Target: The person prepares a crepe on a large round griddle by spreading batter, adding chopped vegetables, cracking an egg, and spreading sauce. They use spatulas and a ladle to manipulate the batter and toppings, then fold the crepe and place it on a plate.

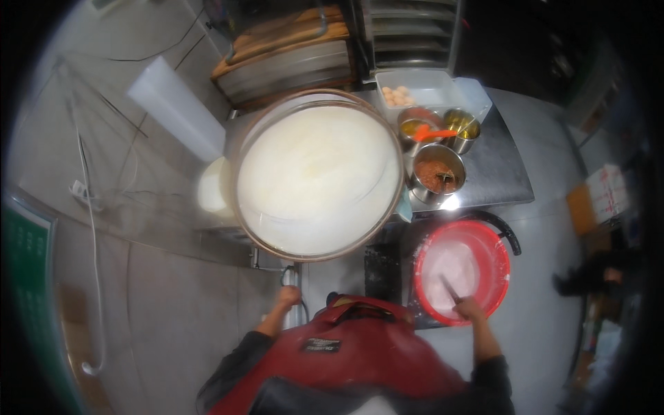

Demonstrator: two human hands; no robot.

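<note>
My right hand (469,308) is closed on the handle of a utensil (450,289), whose far end reaches into pale batter or liquid (446,267) in a red plastic bucket (506,277). The utensil's exact kind is not clear. My left hand (289,295) is a fist at my left side, near a thin dark cord; whether it holds anything cannot be told. In front of me is a large round griddle (316,181) with a brown rim, its surface covered by a pale, whitish layer.
Steel pots with orange-brown filling (436,174) and yellow oil (459,127), an orange-handled brush (430,134), and a plastic bin (430,93) with eggs (397,96) stand on the steel table (498,171). Left of the griddle are a whitish container (215,187) and a tall white box (179,109).
</note>
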